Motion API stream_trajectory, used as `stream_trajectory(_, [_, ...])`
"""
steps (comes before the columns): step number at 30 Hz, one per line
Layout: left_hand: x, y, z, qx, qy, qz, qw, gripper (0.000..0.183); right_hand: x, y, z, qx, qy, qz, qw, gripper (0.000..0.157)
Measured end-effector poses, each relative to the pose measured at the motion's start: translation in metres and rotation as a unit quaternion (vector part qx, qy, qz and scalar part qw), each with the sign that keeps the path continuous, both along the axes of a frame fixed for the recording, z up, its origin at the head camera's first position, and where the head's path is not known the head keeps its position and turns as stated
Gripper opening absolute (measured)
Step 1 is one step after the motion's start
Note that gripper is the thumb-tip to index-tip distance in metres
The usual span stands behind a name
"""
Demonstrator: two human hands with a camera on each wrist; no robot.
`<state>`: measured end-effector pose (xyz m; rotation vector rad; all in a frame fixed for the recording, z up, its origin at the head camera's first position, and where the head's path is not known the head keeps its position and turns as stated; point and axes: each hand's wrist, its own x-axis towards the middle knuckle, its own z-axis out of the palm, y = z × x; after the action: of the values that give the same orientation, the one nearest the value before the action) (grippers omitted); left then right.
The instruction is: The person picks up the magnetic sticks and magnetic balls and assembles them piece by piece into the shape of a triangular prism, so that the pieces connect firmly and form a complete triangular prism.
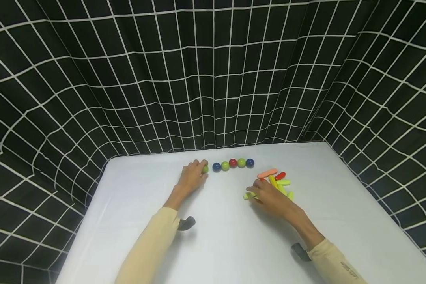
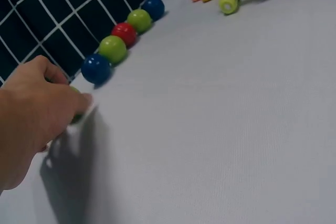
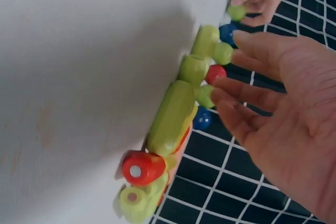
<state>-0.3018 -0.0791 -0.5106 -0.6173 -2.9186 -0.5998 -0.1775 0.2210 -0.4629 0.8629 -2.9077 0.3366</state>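
At the left end of a row of balls, my left hand (image 1: 192,176) grips a green ball (image 1: 205,169) between thumb and fingers, close to the table. The row beside it has a blue ball (image 1: 216,167), a green ball (image 1: 225,165), a red ball (image 1: 232,162), another green ball (image 1: 241,162) and a blue ball (image 1: 250,163). My right hand (image 1: 271,197) hovers over a loose pile of short thick plastic sticks, its fingers loosely bent with nothing between them in the right wrist view. A yellow-green stick (image 1: 247,196) lies under its fingertips.
In the pile are a salmon stick (image 1: 267,173), a red stick (image 1: 280,176), a yellow stick (image 1: 273,181) and several yellow-green ones. A white cloth covers the table (image 1: 216,244). Black curtains with a white grid (image 1: 213,79) hang along its back and sides.
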Motion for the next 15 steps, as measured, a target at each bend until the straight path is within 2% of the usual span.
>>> stream_trajectory(4, [0.007,-0.002,0.004,-0.021,-0.004,-0.009,0.9997,0.028,-0.008,-0.007,-0.008,0.018,0.010,-0.005,1.000,0.032])
stream_trajectory(7, [0.023,-0.004,0.003,-0.016,-0.030,-0.031,0.9989,0.030,-0.012,-0.012,-0.014,0.046,0.020,0.000,0.999,0.025])
stream_trajectory(11, [0.065,-0.003,0.002,0.023,-0.088,-0.061,0.9940,0.041,-0.008,-0.018,-0.012,0.048,0.020,0.001,0.999,0.028])
stream_trajectory(15, [0.110,-0.001,0.006,0.062,-0.113,-0.074,0.9889,0.043,0.005,-0.028,-0.006,0.008,-0.015,0.028,0.999,0.032])
